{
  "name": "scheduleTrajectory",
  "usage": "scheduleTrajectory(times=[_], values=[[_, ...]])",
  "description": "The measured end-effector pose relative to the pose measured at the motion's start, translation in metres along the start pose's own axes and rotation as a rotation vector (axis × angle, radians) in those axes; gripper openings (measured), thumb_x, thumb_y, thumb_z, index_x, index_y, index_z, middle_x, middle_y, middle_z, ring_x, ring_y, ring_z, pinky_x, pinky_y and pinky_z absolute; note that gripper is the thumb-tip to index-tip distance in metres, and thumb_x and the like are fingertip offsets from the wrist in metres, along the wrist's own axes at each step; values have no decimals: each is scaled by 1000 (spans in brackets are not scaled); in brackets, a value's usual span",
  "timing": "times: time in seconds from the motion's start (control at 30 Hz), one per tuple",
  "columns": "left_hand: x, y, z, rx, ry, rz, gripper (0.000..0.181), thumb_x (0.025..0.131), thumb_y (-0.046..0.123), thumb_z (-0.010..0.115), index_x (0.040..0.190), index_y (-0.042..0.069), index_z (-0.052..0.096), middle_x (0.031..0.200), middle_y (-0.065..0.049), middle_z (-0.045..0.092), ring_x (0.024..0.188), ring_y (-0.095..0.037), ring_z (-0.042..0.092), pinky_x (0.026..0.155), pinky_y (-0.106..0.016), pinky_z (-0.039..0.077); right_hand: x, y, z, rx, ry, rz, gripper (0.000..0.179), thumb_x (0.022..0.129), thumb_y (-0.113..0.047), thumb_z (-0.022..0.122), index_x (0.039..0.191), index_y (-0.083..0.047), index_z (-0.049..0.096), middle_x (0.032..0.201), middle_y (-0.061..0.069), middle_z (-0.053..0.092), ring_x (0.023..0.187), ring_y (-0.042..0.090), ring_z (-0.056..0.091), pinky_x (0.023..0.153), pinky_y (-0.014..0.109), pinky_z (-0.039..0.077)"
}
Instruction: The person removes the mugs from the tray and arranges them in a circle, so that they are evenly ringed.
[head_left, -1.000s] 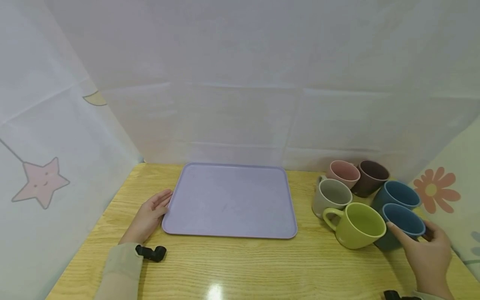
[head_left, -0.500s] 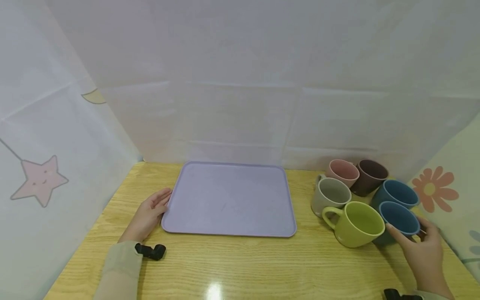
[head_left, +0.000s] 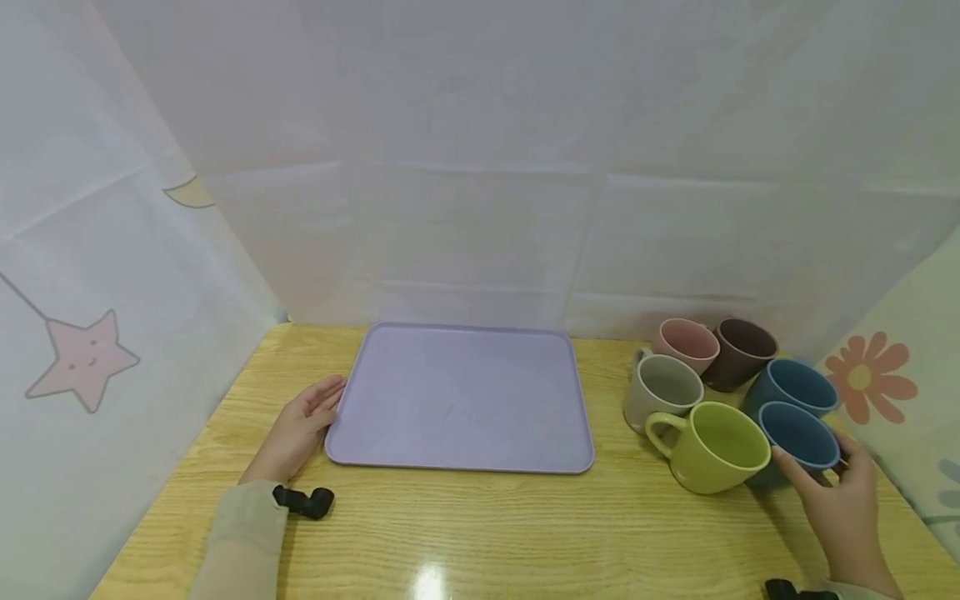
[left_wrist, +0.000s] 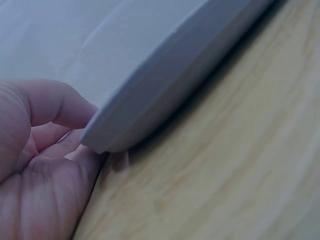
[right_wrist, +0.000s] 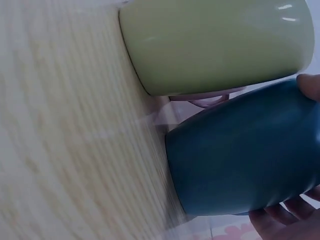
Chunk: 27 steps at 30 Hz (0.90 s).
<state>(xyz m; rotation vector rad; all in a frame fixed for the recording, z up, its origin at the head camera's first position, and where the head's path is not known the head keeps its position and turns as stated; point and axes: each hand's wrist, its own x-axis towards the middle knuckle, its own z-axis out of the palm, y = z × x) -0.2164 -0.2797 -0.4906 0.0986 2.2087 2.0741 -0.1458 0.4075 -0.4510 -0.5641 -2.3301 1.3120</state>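
Observation:
My left hand (head_left: 296, 429) is at the left edge of a flat lavender tray (head_left: 457, 400). In the left wrist view, the thumb lies on the tray's rim (left_wrist: 145, 95) and the fingers reach under it, pinching the edge. At the far right, my right hand (head_left: 847, 500) grips the nearer blue mug (head_left: 798, 435), thumb on one side and fingers round the other. That mug stands upright, close beside a yellow-green mug (head_left: 723, 450). The right wrist view shows the blue mug's side (right_wrist: 240, 150) with its base at the wooden table.
Behind these two mugs stand a second blue mug (head_left: 801, 385), a grey-white mug (head_left: 663, 392), a pink mug (head_left: 686, 343) and a dark brown mug (head_left: 742, 354). White cloth (head_left: 465, 208) hangs behind the wooden table (head_left: 480, 533) and along its sides.
My right hand and the nearer blue mug have shifted slightly left, toward the yellow-green mug. My left hand and the tray have stayed in place.

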Motion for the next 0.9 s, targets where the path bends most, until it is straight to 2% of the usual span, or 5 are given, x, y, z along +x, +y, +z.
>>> scheduleTrajectory(times=[0.2,0.37,0.5,0.73,0.9], values=[[3,-3,2,-1,-12,12,61,103,-8,37,159,-6,13,166,-22,16,153,-36,17,111,-19,35,-12,-11,2,60,98,-71,79,93,-17,70,160,-16,27,151,2,25,139,14,29,120,24,23],[3,-3,2,2,-4,7,60,104,-8,36,159,-6,13,166,-23,15,153,-36,17,114,-22,33,-18,-38,10,71,232,-255,59,90,-10,69,146,-6,50,126,-19,33,116,-8,37,117,27,33],[4,0,0,36,7,-3,59,105,-5,36,159,-6,13,166,-23,16,153,-36,18,116,-27,31,-19,-66,25,114,243,-309,49,91,-7,67,139,-5,57,120,-20,38,114,-4,46,109,20,41],[2,29,3,471,59,46,58,104,4,45,159,3,28,162,-24,28,148,-44,29,113,-57,37,-12,-120,53,114,87,-445,51,94,-7,64,143,-3,53,133,-1,45,122,9,47,105,18,43],[22,70,9,814,36,174,61,101,4,48,159,4,29,160,-28,25,143,-52,29,108,-71,32,12,-159,80,18,-57,-575,64,94,-15,64,153,-4,43,154,22,31,138,36,32,111,53,36]])
